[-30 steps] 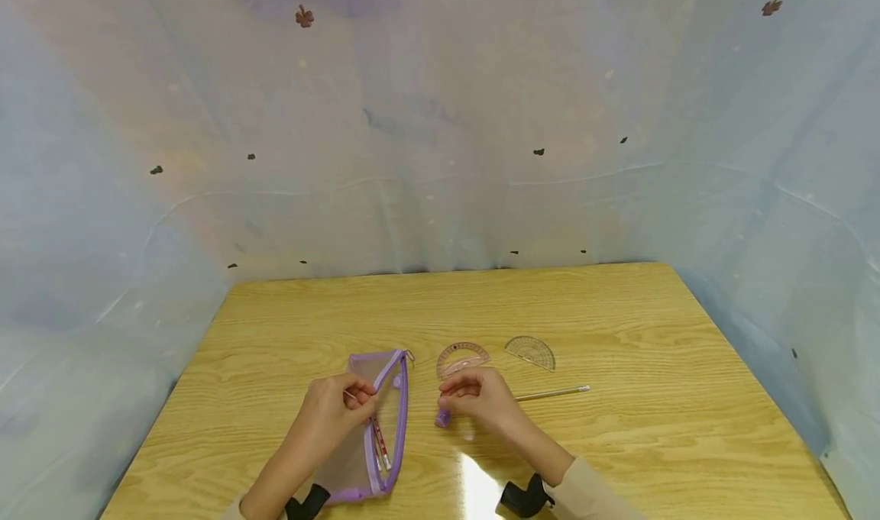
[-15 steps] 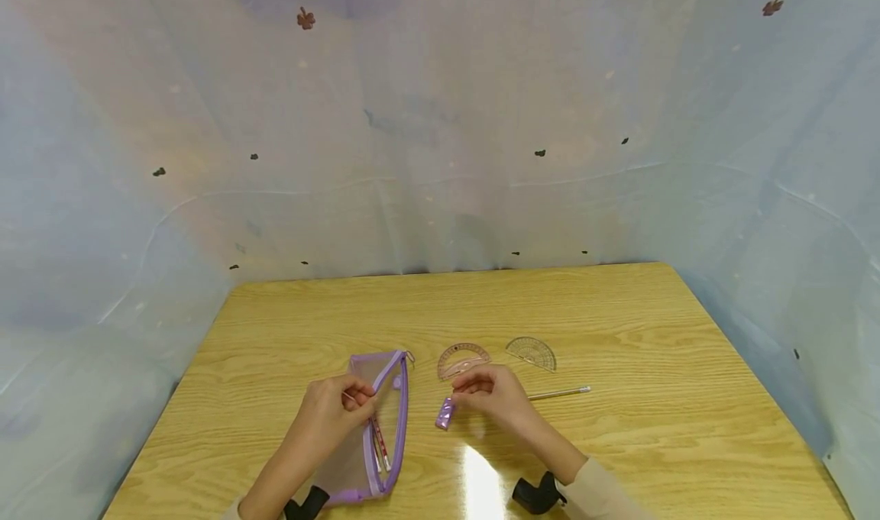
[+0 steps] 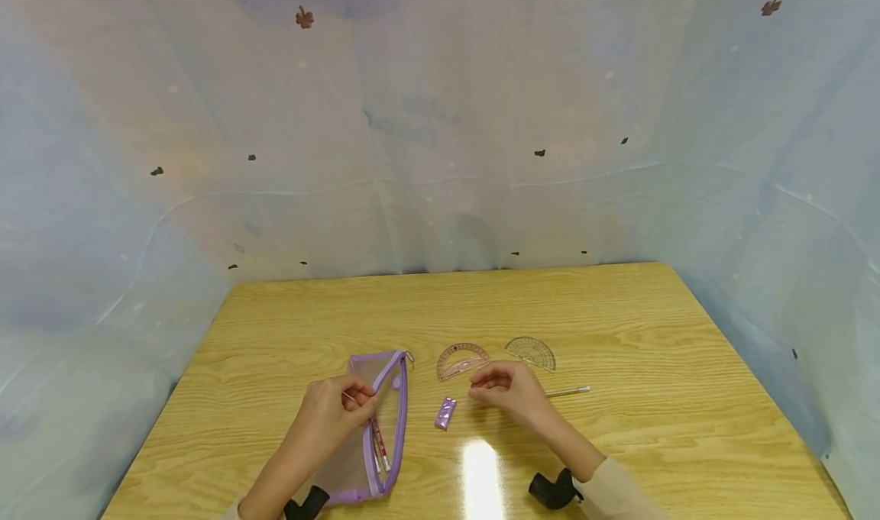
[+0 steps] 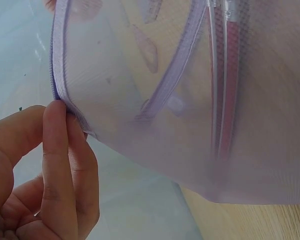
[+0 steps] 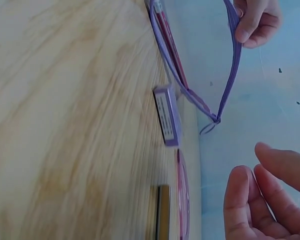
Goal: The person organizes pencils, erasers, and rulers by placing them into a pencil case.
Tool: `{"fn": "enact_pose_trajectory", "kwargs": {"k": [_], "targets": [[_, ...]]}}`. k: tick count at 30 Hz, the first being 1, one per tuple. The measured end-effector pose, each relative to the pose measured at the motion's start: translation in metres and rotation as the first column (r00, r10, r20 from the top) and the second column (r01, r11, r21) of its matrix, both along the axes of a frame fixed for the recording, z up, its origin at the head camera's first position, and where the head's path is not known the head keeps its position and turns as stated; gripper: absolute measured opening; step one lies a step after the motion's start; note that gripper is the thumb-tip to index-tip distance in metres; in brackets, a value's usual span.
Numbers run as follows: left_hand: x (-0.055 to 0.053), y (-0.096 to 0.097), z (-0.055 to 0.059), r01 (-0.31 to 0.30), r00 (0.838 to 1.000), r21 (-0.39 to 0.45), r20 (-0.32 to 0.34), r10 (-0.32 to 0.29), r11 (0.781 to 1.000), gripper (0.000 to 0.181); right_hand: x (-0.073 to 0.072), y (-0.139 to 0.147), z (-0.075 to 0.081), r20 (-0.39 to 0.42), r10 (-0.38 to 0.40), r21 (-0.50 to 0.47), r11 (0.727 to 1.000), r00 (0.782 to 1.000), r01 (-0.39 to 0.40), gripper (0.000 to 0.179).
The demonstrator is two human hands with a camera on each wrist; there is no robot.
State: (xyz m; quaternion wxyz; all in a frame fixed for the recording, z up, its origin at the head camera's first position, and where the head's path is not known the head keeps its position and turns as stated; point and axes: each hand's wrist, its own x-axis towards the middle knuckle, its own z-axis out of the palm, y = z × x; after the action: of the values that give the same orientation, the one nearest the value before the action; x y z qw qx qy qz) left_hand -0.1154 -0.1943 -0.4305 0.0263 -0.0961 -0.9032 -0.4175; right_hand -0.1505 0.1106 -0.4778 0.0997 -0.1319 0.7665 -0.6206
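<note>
My left hand [image 3: 340,405] pinches the zipper edge of a purple mesh pencil case [image 3: 338,463], holding its mouth apart. Red-and-white pencils [image 4: 230,75] show through the mesh in the left wrist view. To the right of the case lies a small purple block with a printed label [image 5: 163,117], like a wrapped eraser, flat on the table. My right hand [image 3: 512,394] hovers just right of this block, fingers loosely bent and thumb apart from them, holding nothing. Behind the right hand, a gold pencil [image 3: 569,392] is partly hidden.
A pink protractor [image 3: 459,366] and a clear protractor [image 3: 531,350] lie beyond the right hand. The wooden table [image 3: 275,314] reaches back to a pale draped curtain [image 3: 440,123], which also hangs at both sides.
My right hand has let go of the purple block and drawn away to the right, uncovering it on the table. The left hand and the pencil case have stayed put.
</note>
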Motion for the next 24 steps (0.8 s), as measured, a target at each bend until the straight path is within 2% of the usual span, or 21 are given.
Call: {"fn": "enact_pose_trajectory", "kwargs": {"k": [10,24], "targets": [[-0.001,0.0,0.001,-0.009,1.0,-0.003,0.015,0.009,1.0,0.008,0.002,0.019,0.002,0.024,-0.01,0.01,1.0,1.0,0.009,0.028],[0.0,0.001,0.0,0.001,1.0,0.016,0.018,-0.001,1.0,0.008,-0.001,0.043,-0.002,-0.01,-0.034,0.025,0.999,0.999,0.035,0.029]]}}
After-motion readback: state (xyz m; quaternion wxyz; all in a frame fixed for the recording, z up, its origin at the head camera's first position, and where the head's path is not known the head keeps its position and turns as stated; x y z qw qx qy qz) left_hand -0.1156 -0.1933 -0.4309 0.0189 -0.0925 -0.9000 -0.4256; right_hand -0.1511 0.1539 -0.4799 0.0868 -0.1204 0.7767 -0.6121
